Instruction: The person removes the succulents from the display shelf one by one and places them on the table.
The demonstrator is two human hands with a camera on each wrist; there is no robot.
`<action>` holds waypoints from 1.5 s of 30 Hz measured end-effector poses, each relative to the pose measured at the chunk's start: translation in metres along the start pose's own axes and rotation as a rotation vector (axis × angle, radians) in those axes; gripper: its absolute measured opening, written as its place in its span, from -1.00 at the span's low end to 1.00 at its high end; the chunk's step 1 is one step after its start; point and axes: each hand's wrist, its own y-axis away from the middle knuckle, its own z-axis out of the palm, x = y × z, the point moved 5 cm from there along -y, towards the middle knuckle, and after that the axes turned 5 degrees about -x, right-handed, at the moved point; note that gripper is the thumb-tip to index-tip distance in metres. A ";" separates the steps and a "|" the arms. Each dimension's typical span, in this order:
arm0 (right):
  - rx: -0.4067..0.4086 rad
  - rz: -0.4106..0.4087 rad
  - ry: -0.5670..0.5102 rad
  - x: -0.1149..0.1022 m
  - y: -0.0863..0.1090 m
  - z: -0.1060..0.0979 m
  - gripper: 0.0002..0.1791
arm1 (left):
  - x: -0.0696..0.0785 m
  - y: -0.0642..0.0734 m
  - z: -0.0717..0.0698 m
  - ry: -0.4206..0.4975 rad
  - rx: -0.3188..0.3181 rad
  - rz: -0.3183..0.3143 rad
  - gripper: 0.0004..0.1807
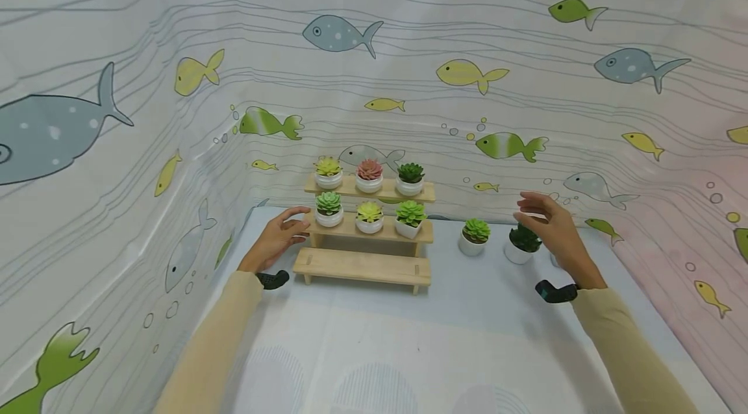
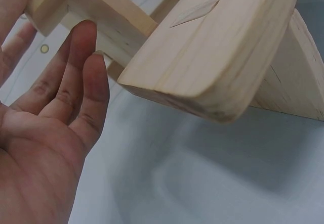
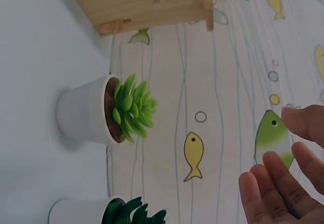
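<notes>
A tiered wooden stand [image 1: 362, 265] holds several small potted succulents on its upper two tiers; its lowest tier is bare. My left hand [image 1: 274, 240] is at the stand's left end, fingers loosely bent, fingertips right at the end of the middle tier [image 2: 106, 19]. To the right, a bright green succulent in a white pot [image 1: 472, 242] stands on the table, beside a dark green succulent in a white pot [image 1: 519, 253]. Above the dark one hovers my right hand [image 1: 552, 232], its fingers relaxed and apart with nothing between them. It partly hides that plant in the head view.
Another white pot [image 1: 555, 261] shows at the edge of my right wrist, mostly hidden. A fish-patterned cloth [image 1: 409, 76] forms walls around the back and sides. The pale table [image 1: 350, 342] stretches toward me in front of the stand.
</notes>
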 end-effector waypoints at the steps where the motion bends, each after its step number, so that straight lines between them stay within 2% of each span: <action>1: -0.009 -0.005 -0.007 -0.002 -0.001 0.003 -0.27 | 0.000 0.000 0.000 0.001 0.002 0.000 -0.37; 16: -0.110 -0.069 -0.092 -0.023 -0.011 0.040 -0.29 | -0.001 0.001 0.000 0.014 -0.004 -0.008 -0.37; 31: -0.225 -0.068 -0.174 -0.038 -0.015 0.087 -0.34 | -0.001 0.001 0.000 -0.010 -0.005 -0.001 -0.36; 45: -0.294 -0.089 -0.232 -0.050 -0.018 0.123 -0.31 | 0.001 0.001 0.001 0.020 0.006 -0.011 -0.37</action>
